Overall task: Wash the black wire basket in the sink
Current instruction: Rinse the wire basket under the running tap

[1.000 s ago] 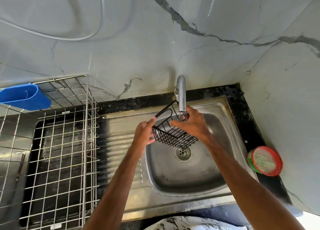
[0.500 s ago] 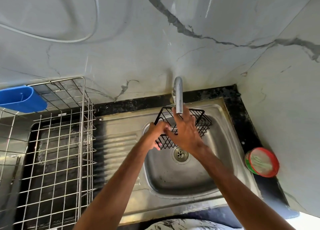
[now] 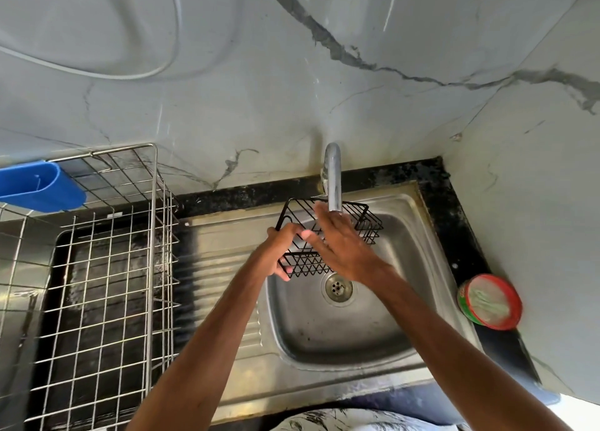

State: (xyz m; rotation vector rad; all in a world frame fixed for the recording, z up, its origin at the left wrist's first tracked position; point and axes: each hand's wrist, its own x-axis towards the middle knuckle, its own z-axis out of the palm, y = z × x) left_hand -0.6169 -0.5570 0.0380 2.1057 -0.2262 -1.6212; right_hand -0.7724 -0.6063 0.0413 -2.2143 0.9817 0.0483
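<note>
Washing is under way: the left hand (image 3: 278, 252) grips one end of the black rectangular wire basket (image 3: 366, 223) over the stainless steel sink (image 3: 324, 336), under the chrome tap (image 3: 333, 177), while the flat, released right hand (image 3: 345, 247) rubs its wires, and turning it probably comes next.

Black counter (image 3: 454, 209) — steel sink (image 3: 227, 235) set in it, wire dish rack (image 3: 107, 268) at left, red-rimmed tub (image 3: 490, 300) at right.
</note>
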